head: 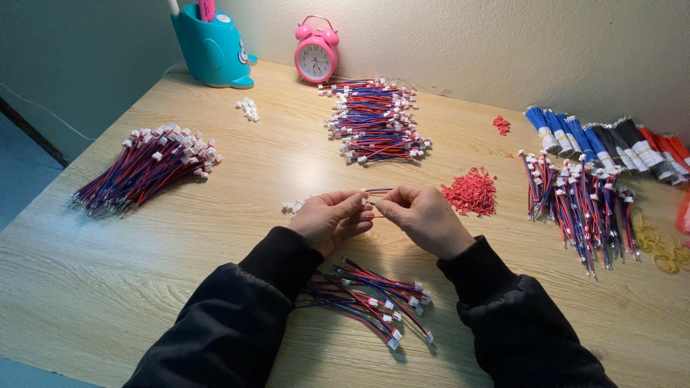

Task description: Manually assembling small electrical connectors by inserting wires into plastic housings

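Observation:
My left hand [329, 219] and my right hand [420, 215] meet at the middle of the wooden table [180, 237], both pinching one short red-and-blue wire lead [376, 192] between thumbs and fingers. The lead's far end sticks out above my fingertips. Close to me, between my black sleeves, lies a small pile of wire leads [374, 294] with white connectors. A few loose white connectors [291, 207] lie just left of my left hand. A heap of small red plastic pieces [471, 192] sits right of my right hand.
A big bundle of leads [147, 167] lies at the left, another pile [375, 122] at the back centre, more bundles [582, 201] and taped wire bunches [611, 140] at the right. Yellow rubber bands [658, 241], a pink alarm clock [316, 50] and a teal pen holder [212, 47] stand around.

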